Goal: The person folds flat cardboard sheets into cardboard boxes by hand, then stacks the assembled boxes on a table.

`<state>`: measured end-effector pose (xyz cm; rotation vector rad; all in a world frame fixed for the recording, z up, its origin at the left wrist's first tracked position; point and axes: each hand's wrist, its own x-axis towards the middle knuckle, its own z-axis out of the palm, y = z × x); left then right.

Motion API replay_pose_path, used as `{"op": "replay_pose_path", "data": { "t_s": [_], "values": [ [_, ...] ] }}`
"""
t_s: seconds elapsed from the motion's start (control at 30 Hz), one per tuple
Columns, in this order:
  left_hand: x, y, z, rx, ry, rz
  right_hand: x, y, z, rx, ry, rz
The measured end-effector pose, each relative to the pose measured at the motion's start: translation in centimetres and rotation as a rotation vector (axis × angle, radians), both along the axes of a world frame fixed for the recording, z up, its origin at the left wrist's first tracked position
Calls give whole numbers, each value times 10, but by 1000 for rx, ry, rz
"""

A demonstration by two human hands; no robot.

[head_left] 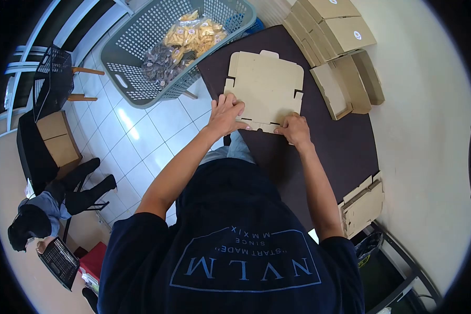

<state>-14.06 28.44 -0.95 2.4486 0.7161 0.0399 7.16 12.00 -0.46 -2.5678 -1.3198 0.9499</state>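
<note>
A flat, partly folded cardboard box (267,86) lies on the dark table in front of me, with slots and tabs along its sides. My left hand (226,116) grips its near left corner, fingers bent over the left edge and thumb on the narrow near flap. At the near right corner, my right hand (295,130) has its fingers curled round the edge, the thumb by the same flap. The fingertips under the cardboard are hidden.
Folded cardboard boxes (345,34) and an open box (332,86) stand along the wall at right. Flat cardboard (362,206) leans near my right elbow. A grey basket (133,89) holds bagged snacks (193,34). A seated person (47,209) is at left.
</note>
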Motion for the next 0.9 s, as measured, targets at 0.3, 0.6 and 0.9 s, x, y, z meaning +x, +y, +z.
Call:
{"op": "replay_pose_path", "data": {
  "t_s": [0.3,0.6,0.9],
  "values": [
    [-8,11,-7,-59,-34,-99,7,-7,5,-69,-71,-32],
    [-16,34,-7,-144,1,-268,24,-23,4,64,139,-3],
    [-7,33,18,-38,79,-385,0,-19,28,61,-77,224]
  ]
}}
